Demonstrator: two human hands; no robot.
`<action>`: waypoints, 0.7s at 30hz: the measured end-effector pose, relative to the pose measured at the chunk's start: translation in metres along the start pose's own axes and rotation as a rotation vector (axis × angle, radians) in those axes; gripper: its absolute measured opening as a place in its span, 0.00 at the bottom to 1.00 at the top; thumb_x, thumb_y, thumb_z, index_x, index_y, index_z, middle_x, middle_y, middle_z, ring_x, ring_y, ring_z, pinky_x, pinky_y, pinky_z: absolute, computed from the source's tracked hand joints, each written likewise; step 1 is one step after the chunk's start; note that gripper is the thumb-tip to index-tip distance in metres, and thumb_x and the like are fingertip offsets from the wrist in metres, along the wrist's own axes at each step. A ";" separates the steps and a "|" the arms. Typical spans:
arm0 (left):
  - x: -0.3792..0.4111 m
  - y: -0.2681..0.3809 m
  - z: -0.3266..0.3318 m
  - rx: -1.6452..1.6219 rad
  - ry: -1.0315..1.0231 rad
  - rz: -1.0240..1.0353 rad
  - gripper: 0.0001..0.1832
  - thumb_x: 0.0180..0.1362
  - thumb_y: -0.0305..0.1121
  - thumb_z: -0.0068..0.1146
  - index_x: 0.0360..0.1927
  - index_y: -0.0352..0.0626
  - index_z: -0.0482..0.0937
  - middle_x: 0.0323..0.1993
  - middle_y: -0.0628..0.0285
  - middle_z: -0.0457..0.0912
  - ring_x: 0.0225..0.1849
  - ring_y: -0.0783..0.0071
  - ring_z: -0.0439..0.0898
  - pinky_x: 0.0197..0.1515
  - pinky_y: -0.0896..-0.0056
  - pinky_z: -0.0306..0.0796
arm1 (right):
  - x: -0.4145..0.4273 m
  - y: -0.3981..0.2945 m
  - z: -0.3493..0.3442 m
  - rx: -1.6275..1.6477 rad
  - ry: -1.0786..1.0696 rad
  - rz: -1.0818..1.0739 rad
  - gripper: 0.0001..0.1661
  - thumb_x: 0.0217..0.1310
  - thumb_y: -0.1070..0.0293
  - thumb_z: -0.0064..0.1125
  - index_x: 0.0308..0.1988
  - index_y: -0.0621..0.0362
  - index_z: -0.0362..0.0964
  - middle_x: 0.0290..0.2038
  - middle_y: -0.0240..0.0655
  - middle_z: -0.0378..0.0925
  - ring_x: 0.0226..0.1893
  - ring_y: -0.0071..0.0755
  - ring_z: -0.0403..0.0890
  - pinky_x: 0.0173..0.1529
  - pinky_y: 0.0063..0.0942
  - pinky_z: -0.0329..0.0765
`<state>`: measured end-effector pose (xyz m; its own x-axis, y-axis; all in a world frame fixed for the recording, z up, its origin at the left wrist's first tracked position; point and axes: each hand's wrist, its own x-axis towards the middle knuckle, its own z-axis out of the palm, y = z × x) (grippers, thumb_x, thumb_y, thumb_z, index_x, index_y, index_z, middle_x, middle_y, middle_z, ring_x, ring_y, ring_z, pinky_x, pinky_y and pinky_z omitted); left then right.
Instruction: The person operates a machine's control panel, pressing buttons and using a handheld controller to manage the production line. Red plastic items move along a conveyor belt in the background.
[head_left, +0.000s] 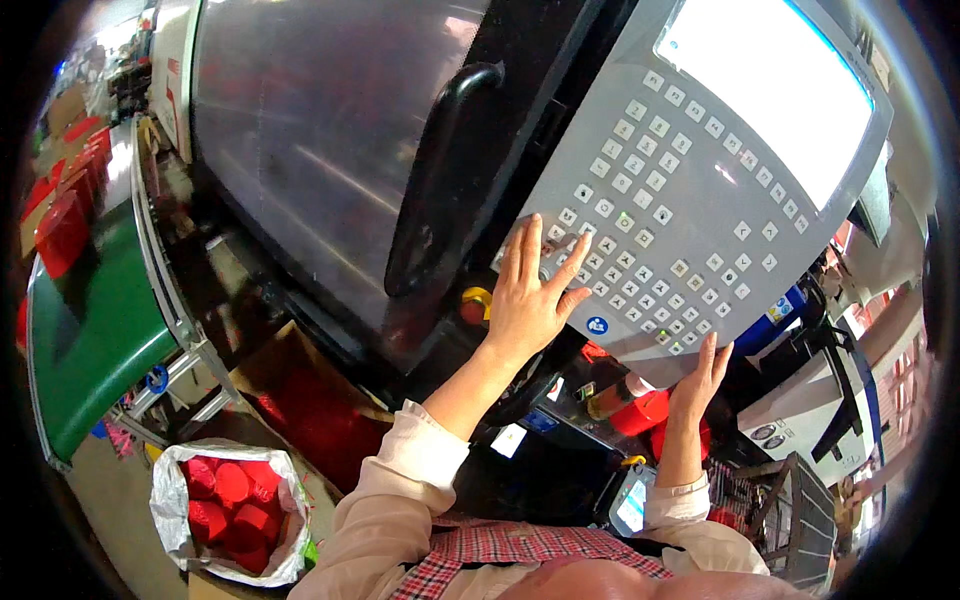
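My left hand lies with spread fingers over the lower left keys of a grey machine control panel. Its index finger touches or nearly touches a key. Rows of small white keys cover the panel, and a few green lights glow among them. The panel's screen is washed out white. At the panel's lower right edge, my right hand rests with its fingers at the rim; its thumb is hidden. Below the panel, between my hands, sit red cylindrical parts. Neither hand shows an object in its grasp.
A machine door with a black handle stands left of the panel. A red button with a yellow collar sits below it. Further left are a green conveyor belt carrying red parts and a white sack of red pieces.
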<state>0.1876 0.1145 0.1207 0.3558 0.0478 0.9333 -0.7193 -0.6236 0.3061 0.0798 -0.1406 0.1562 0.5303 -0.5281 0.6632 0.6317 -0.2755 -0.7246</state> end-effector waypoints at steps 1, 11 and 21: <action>0.001 0.001 0.000 0.005 0.000 -0.003 0.33 0.66 0.57 0.53 0.74 0.67 0.65 0.73 0.37 0.55 0.70 0.34 0.59 0.69 0.40 0.60 | 0.000 0.000 -0.001 -0.005 -0.004 -0.007 0.32 0.74 0.59 0.55 0.69 0.61 0.58 0.63 0.37 0.69 0.63 0.31 0.69 0.67 0.30 0.63; 0.006 0.001 -0.003 0.063 -0.015 -0.013 0.33 0.66 0.58 0.51 0.74 0.67 0.66 0.71 0.36 0.58 0.68 0.35 0.62 0.68 0.41 0.62 | -0.003 -0.005 0.006 0.021 -0.037 -0.022 0.33 0.74 0.60 0.55 0.70 0.61 0.57 0.65 0.37 0.68 0.63 0.31 0.68 0.69 0.31 0.61; 0.005 0.009 0.002 0.050 0.001 -0.016 0.40 0.63 0.61 0.52 0.77 0.63 0.60 0.69 0.29 0.60 0.69 0.31 0.62 0.70 0.42 0.62 | 0.007 0.011 -0.028 -0.168 -0.043 -0.016 0.43 0.73 0.54 0.55 0.74 0.65 0.47 0.71 0.45 0.59 0.68 0.41 0.64 0.71 0.40 0.60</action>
<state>0.1842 0.1076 0.1278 0.3660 0.0591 0.9287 -0.6828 -0.6610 0.3111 0.0745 -0.1694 0.1472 0.5472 -0.4889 0.6793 0.5383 -0.4159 -0.7330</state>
